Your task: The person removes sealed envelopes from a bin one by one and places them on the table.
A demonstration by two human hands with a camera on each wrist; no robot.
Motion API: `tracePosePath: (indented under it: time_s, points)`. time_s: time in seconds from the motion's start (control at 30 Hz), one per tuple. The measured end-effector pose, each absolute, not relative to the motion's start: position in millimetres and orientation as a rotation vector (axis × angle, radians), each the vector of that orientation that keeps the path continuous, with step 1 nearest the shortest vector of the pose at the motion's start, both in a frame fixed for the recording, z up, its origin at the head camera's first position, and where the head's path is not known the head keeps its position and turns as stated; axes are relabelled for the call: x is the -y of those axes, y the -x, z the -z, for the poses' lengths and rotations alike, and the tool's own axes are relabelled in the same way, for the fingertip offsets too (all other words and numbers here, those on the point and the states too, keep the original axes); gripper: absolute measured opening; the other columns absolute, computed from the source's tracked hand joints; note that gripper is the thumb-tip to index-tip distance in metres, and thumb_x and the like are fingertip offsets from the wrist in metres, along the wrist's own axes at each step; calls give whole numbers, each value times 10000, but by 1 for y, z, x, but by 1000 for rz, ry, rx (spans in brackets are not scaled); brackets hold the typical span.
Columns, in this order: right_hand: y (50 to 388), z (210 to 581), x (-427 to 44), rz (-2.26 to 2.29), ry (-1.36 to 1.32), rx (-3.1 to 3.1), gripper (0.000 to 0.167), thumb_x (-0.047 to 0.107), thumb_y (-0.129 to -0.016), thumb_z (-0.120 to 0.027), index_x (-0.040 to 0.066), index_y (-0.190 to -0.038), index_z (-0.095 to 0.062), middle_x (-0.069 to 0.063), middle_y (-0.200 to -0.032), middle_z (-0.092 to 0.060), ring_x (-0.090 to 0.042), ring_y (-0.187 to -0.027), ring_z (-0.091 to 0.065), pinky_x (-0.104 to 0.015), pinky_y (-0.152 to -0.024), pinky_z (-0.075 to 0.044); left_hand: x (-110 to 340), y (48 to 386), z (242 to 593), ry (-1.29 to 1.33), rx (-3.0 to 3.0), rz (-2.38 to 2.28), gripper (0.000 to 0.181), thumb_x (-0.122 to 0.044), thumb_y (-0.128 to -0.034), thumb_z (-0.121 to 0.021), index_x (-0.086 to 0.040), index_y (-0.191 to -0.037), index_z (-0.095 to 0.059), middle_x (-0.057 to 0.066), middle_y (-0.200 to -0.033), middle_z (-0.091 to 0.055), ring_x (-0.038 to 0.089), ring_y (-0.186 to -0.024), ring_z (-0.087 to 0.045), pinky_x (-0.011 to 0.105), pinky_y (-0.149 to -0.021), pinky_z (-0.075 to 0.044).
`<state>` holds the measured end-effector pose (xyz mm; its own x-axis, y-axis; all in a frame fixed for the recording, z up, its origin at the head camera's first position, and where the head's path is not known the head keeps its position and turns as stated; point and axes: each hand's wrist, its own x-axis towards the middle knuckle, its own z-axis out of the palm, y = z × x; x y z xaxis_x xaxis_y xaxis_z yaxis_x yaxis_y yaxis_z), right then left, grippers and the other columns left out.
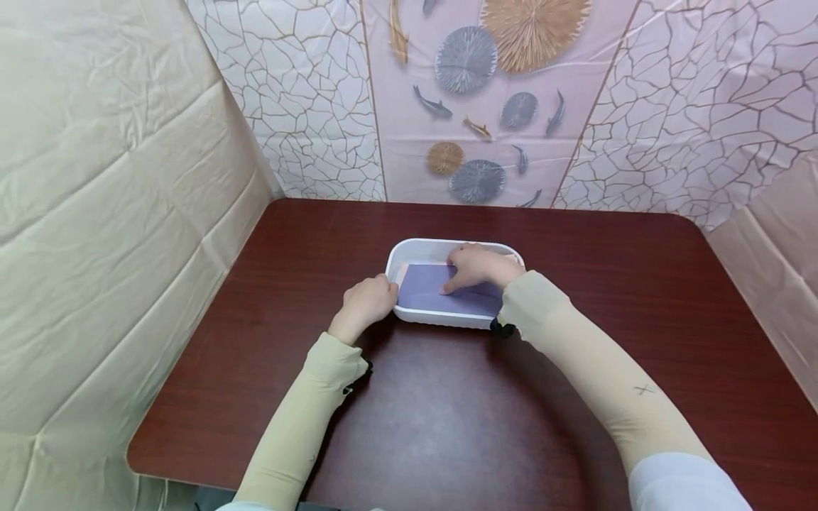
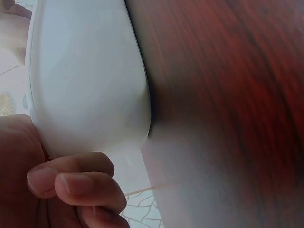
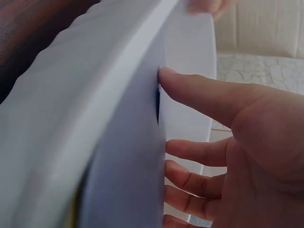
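The left grip (image 1: pixel 371 301) holds the white tray (image 1: pixel 441 319)! The right grip (image 1: pixel 476 267), fingers apart, touches the purple sheet (image 1: pixel 419 288) (inside it).

Camera set-up, three views
Head: from above, facing forward and down across the dark-red wood table (image 1: pixel 441 411) to the patterned backdrop (image 1: pixel 319 106); left wrist: close, turned sideways, on the outer wall of the white plastic tray (image 2: pixel 90 85); right wrist: close, turned sideways, along its rim and the purple sheet (image 1: pixel 422 287); all share the tray, head and right wrist the sheet
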<state>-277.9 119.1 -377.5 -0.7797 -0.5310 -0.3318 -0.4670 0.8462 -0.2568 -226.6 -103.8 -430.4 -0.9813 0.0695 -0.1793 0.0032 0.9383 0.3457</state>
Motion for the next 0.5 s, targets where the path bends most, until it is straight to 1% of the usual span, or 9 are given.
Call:
tracePosePath:
  time_s: [0.17, 0.27, 0.37, 0.5]
  points:
    - [277, 374, -115, 162, 601, -2648, 445, 427, -823, -781, 38, -987, -640, -100, -981, -610, -284, -957, -545, -452, -890, -455, 102, 226, 429, -66, -2909, -530, 400, -315, -1026, -354, -37, -1022, -642, 188, -1090, -682, 362, -985, -653, 551, -799, -488]
    - [277, 373, -116, 137, 529, -2657, 434, 459, -786, -799, 71, -920, -657, -107, -972, -625, -300, -958, -553, -478, -874, -465, 101, 224, 429, -67, -2903, -541, 399, -313, -1031, -349, -48, -1016, -646, 176, -1075, -683, 350, -969, -652, 543, -795, -489]
    - [279, 372, -119, 139, 465, -2646, 452, 487, -758, -809, 92, -940, -684, -120, -1022, -635, -331, -1012, -550, -515, -895, -448, 101, 223, 428, -65, -2900, -548, 398, -308, -1034, -348, -50, -1014, -650, 172, -1071, -682, 346, -968, -652, 542, -798, -488]
    - [282, 369, -127, 155, 416, -2624, 558, 510, -746, -814, 80, -1075, -677, -152, -1146, -620, -390, -1124, -515, -588, -951, -386, 103, 223, 429, -57, -2904, -546, 408, -311, -1033, -353, -31, -1060, -648, 188, -1114, -680, 358, -1008, -651, 552, -819, -484]
